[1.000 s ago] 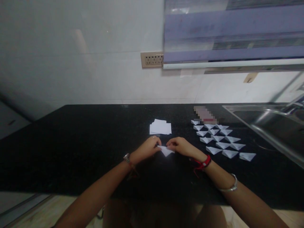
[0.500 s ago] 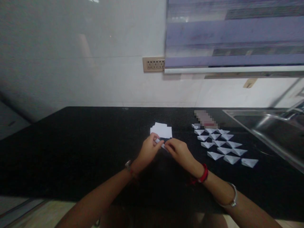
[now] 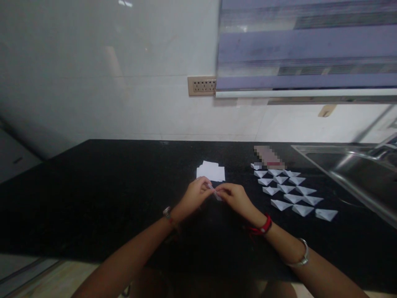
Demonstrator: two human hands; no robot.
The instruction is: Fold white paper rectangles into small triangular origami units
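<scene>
Between my two hands is a small piece of folded white paper (image 3: 216,195), partly hidden by fingers. My left hand (image 3: 198,193) pinches it from the left, thumb and fingers pressed together. From the right, my right hand (image 3: 235,198) grips the same paper with thumb and forefinger, and the fingertips of both hands nearly meet. Just beyond them lies a loose stack of white paper sheets (image 3: 211,171) on the black counter (image 3: 124,186). To the right, several folded white paper pieces (image 3: 302,210) with pointed ends rest in slanting rows.
A blurred-out flat pinkish object (image 3: 269,156) lies behind the folded pieces. A metal sink (image 3: 341,174) is set into the counter at the right. The tiled wall behind carries a socket strip (image 3: 203,86) and a purple striped blind (image 3: 304,49).
My fingertips have come closer together on the folded paper, and its strip now shows less between them. The right hand has shifted slightly. The stack and the rows stay put.
</scene>
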